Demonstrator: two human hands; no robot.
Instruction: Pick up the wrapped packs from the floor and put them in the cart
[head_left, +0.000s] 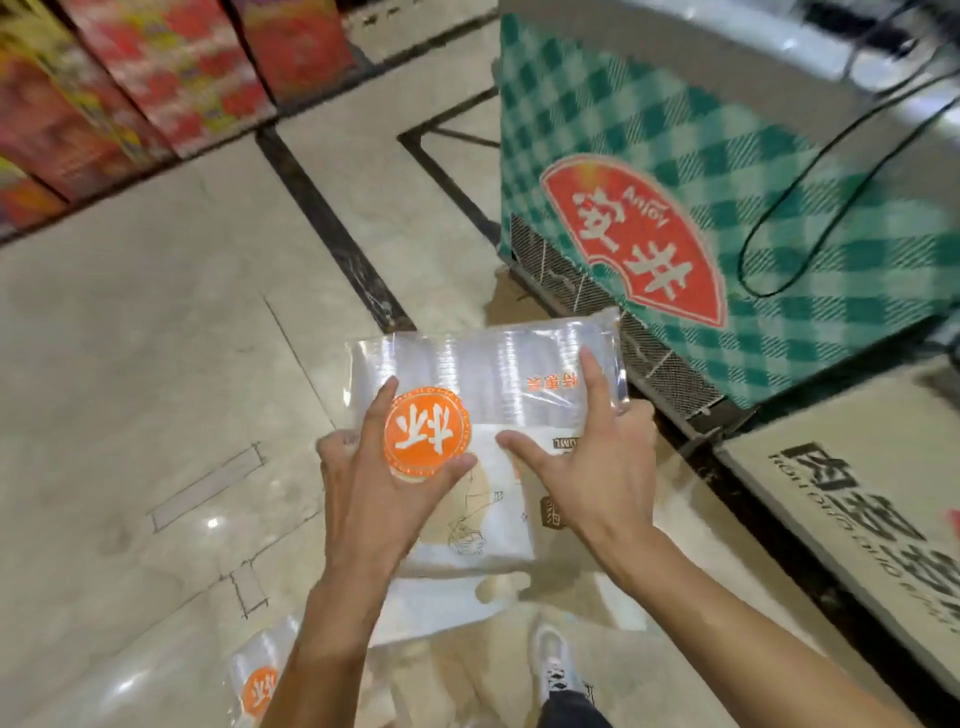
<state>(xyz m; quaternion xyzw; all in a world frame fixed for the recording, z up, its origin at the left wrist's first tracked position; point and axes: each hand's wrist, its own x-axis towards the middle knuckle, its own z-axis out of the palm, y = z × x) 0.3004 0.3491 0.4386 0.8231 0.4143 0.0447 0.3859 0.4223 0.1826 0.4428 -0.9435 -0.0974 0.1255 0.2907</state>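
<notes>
A clear wrapped pack of plastic cups (488, 364) with a round orange label lies on top of a white printed pack (488, 519), both held up above the floor. My left hand (379, 488) grips the stack on its left side, thumb across the orange label. My right hand (597, 457) presses on the right side, fingers spread over the clear wrap. Another clear pack with an orange label (260, 686) lies on the floor by my left forearm, and a white pack (431, 608) lies under the held stack. No cart is in view.
A chest freezer (779, 218) with green checked sides and a red logo stands close on the right, a black cable hanging over it. A white cabinet (857, 499) with dark lettering follows it. Colourful boxes (156, 78) line the far left. My shoe (556, 670) is below.
</notes>
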